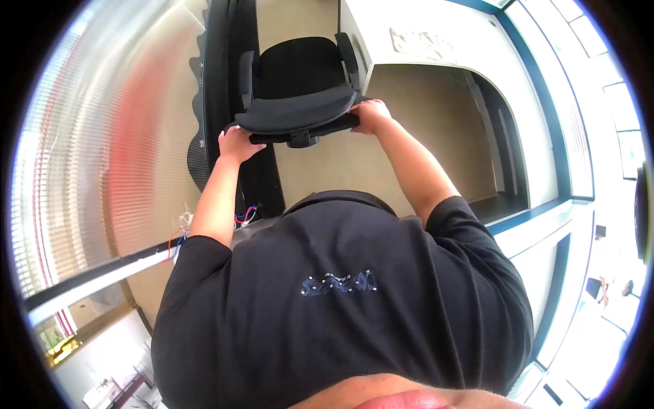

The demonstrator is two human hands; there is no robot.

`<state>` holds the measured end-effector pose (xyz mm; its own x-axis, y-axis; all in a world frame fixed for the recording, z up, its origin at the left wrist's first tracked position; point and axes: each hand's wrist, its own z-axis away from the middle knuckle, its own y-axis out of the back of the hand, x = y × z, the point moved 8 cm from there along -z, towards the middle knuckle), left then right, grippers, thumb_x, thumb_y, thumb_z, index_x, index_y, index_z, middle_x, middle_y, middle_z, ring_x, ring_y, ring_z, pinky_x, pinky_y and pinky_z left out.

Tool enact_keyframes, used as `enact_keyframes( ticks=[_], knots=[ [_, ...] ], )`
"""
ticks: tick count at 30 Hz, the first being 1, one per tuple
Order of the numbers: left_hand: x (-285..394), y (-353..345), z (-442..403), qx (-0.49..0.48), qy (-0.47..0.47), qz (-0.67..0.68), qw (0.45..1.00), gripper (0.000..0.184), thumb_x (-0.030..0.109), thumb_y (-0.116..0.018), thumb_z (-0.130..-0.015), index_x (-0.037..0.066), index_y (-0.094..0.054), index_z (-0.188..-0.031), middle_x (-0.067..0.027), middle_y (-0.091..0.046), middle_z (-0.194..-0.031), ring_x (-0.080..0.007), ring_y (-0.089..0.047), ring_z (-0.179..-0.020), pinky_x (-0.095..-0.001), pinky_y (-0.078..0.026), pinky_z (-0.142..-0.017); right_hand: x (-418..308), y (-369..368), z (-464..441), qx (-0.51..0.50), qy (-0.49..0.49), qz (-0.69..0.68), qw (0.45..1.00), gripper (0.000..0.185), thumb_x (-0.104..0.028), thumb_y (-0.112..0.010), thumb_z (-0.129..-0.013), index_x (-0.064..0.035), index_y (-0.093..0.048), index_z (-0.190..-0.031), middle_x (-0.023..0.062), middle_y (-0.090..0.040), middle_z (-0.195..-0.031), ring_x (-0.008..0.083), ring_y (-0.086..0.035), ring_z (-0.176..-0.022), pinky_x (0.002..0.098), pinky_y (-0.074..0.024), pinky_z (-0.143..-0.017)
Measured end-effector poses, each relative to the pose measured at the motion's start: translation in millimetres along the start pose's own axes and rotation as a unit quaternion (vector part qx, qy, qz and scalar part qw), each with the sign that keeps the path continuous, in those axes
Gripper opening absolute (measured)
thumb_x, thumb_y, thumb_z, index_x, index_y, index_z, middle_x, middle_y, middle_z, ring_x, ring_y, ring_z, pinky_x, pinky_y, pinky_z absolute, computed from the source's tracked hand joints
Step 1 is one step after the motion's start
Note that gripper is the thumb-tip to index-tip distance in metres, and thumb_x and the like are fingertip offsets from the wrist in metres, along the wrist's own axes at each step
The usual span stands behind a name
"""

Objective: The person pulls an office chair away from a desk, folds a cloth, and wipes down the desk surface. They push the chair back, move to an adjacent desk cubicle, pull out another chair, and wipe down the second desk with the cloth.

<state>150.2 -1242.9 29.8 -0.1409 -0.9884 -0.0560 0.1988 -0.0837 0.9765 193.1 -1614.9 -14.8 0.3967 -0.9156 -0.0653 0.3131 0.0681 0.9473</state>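
Note:
A black office chair (pixel 300 109) stands in front of me with its backrest towards me and its seat and two armrests beyond. My left hand (pixel 238 144) is closed around the left end of the backrest, thumb on the near side. At the backrest's right end, my right hand (pixel 370 117) grips the edge, with its fingers partly hidden behind it. Both arms reach forward, and the chair's base is hidden under the seat and backrest.
On the right is a white desk (pixel 470 41) with a curved cutout and a crumpled pale item (pixel 422 45) on top. A ribbed translucent panel (pixel 136 123) stands on the left. Loose coloured wires (pixel 246 215) lie near my left forearm. Beige floor (pixel 320 170) shows below the chair.

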Motion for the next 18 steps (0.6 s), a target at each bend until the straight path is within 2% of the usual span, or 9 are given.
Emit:
enact_keyframes(
  ticks=[1,2,4,7,11,14,16,17,18],
  knots=[
    [12.5,3.5,11.2,0.028,-0.012,-0.012,0.999,0.060,0.062,-0.080,-0.075,0.028,-0.077,-0.125,-0.0003,-0.073,-0.129,-0.0249,-0.063,-0.128,-0.0599,-0.045,-0.111,5.8,-4.2,11.5,0.005,0.005,0.001,1.000,0.064,-0.053,-0.083,-0.076,-0.0393,-0.068,-0.137,-0.0047,-0.074,-0.128,0.0192,-0.066,-0.125,0.0396,-0.0463,-0.112],
    [16.6,3.8,19.4,0.030,-0.003,-0.012,0.999,0.060,0.062,-0.080,-0.075,0.028,-0.077,-0.125,-0.0003,-0.073,-0.129,-0.0249,-0.063,-0.128,-0.0599,-0.045,-0.111,10.1,-6.5,18.5,0.011,0.010,0.002,1.000,0.064,-0.053,-0.084,-0.076,-0.0389,-0.068,-0.137,-0.0053,-0.074,-0.127,0.0189,-0.066,-0.124,0.0395,-0.0469,-0.111],
    [40.1,6.1,41.2,0.043,-0.028,0.003,0.999,0.060,0.058,-0.083,-0.073,0.024,-0.078,-0.122,-0.0022,-0.073,-0.128,-0.0253,-0.065,-0.125,-0.0543,-0.052,-0.100,18.9,-9.7,36.0,-0.001,0.019,0.001,1.000,0.064,-0.053,-0.084,-0.076,-0.0385,-0.069,-0.137,-0.0057,-0.074,-0.127,0.0191,-0.066,-0.124,0.0396,-0.0472,-0.110],
    [75.9,8.6,71.6,-0.012,-0.001,0.007,1.000,0.060,0.059,-0.083,-0.072,0.024,-0.078,-0.121,-0.0016,-0.073,-0.126,-0.0228,-0.066,-0.124,-0.0553,-0.053,-0.096,37.0,-15.1,66.0,0.004,0.039,0.016,0.999,0.064,-0.051,-0.086,-0.074,-0.0367,-0.070,-0.135,-0.0060,-0.074,-0.127,0.0204,-0.067,-0.124,0.0402,-0.0482,-0.109],
    [125.9,8.2,114.5,-0.019,0.004,-0.015,1.000,0.059,0.057,-0.083,-0.073,0.024,-0.078,-0.121,0.0007,-0.073,-0.124,-0.0233,-0.063,-0.127,-0.0572,-0.053,-0.096,56.2,-12.3,110.4,-0.021,0.043,0.050,0.998,0.065,-0.050,-0.087,-0.073,-0.0341,-0.070,-0.134,-0.0044,-0.075,-0.125,0.0215,-0.066,-0.124,0.0420,-0.0485,-0.109],
    [148.6,-10.2,145.5,-0.015,0.001,-0.017,1.000,0.061,0.052,-0.084,-0.074,0.026,-0.074,-0.128,0.0000,-0.072,-0.126,-0.0257,-0.060,-0.132,-0.0627,-0.051,-0.099,65.8,-30.6,134.9,-0.032,0.053,0.051,0.997,0.067,-0.049,-0.086,-0.073,-0.0303,-0.069,-0.135,-0.0020,-0.074,-0.124,0.0220,-0.065,-0.125,0.0436,-0.0492,-0.108],
    [164.6,-8.5,175.5,0.094,-0.012,-0.030,0.995,0.064,0.047,-0.084,-0.076,0.028,-0.068,-0.135,-0.0023,-0.070,-0.129,-0.0272,-0.057,-0.135,-0.0678,-0.048,-0.103,54.2,-30.1,167.9,-0.037,0.076,0.061,0.995,0.070,-0.051,-0.085,-0.075,-0.0261,-0.067,-0.137,0.0003,-0.070,-0.132,0.0237,-0.063,-0.129,0.0447,-0.0494,-0.108],
    [168.7,-13.6,184.5,0.084,-0.014,-0.013,0.996,0.071,0.045,-0.086,-0.075,0.024,-0.064,-0.140,-0.0061,-0.067,-0.135,-0.0284,-0.058,-0.133,-0.0628,-0.049,-0.106,52.1,-37.3,178.5,-0.066,0.066,0.077,0.993,0.072,-0.053,-0.083,-0.075,-0.0239,-0.066,-0.139,0.0011,-0.067,-0.137,0.0248,-0.062,-0.130,0.0452,-0.0488,-0.109],
    [168.2,-13.5,190.1,0.088,-0.015,-0.011,0.996,0.071,0.045,-0.086,-0.075,0.024,-0.064,-0.140,-0.0061,-0.067,-0.135,-0.0284,-0.058,-0.133,-0.0628,-0.049,-0.106,51.6,-42.4,188.7,-0.094,0.056,0.093,0.990,0.074,-0.055,-0.082,-0.076,-0.0216,-0.065,-0.140,0.0018,-0.064,-0.142,0.0259,-0.061,-0.132,0.0457,-0.0481,-0.110]
  ],
)
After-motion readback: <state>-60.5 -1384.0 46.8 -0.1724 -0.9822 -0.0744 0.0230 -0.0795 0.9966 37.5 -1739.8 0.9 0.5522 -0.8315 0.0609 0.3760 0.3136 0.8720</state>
